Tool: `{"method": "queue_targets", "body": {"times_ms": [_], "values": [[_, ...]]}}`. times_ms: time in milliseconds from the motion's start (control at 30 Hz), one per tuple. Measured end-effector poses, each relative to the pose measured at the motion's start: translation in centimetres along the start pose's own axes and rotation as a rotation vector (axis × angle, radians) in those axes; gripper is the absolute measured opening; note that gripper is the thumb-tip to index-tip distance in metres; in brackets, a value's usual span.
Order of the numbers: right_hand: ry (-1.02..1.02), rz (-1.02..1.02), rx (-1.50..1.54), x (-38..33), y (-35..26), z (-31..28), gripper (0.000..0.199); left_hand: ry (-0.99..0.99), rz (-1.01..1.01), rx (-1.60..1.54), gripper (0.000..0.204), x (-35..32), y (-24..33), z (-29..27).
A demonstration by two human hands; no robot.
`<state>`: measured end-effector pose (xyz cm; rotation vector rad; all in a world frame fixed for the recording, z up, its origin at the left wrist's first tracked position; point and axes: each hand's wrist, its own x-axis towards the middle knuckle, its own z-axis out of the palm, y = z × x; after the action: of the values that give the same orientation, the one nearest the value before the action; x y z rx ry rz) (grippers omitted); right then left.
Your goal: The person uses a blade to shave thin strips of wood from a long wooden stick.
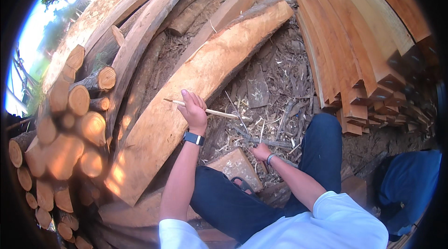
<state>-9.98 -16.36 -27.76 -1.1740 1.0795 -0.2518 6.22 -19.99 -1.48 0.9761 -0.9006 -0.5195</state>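
Observation:
My left hand (192, 110) is closed around a thin, pale peeled stick (223, 114). The stick lies crosswise over a long, thick slab of timber (205, 64), its darker tip pointing left and its other end reaching over the shavings at the right. Lower down, my right hand (261, 152) is closed close to the ground, beside thin twigs (275, 143) and wood shavings (242, 102). What its fingers hold is too small to make out. A squared wooden block (235, 167) sits just left of that hand, near my sandalled foot (242, 184).
Cut logs (79, 99) are piled at the left, several with round ends facing me. Long sawn beams (345, 29) are stacked at the right. Another beam (224, 20) lies behind the slab. Dark blue cloth (410, 183) shows at the lower right.

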Motion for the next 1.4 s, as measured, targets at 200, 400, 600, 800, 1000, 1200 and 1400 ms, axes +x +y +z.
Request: {"method": "queue_targets", "body": {"times_ms": [200, 400, 600, 800, 1000, 1200, 1400], "values": [[-0.798, 0.345, 1.346, 0.0, -3.3, -2.0, 0.031, -0.037, -0.011, 0.009, 0.056, 0.6, -0.1, -0.2], [0.072, -0.096, -0.018, 1.8, -0.8, -2.1, 0.043, -0.083, -0.022, 0.009, 0.056, 0.4, -0.3, 3.6], [0.124, -0.246, -0.133, -2.7, -4.5, 0.5, 0.043, -0.028, 0.016, 0.053, 0.056, 1.4, -0.5, 1.2], [0.365, -0.137, -0.307, 2.7, 4.2, 0.4, 0.037, 0.002, -0.025, 0.048, 0.057, 1.3, -1.0, 3.3], [-0.401, 0.338, 0.945, 0.3, -1.5, -0.9, 0.029, 0.003, -0.022, 0.064, 0.057, 1.7, -1.1, 1.4], [-0.060, -0.017, 0.276, -1.1, -3.4, 0.0, 0.031, -0.085, -0.001, 0.069, 0.056, 1.4, -0.7, 1.7], [0.363, -0.108, -0.302, -0.4, 0.4, -0.1, 0.031, -0.069, 0.010, 0.061, 0.055, 1.2, -0.9, 3.6]]}}
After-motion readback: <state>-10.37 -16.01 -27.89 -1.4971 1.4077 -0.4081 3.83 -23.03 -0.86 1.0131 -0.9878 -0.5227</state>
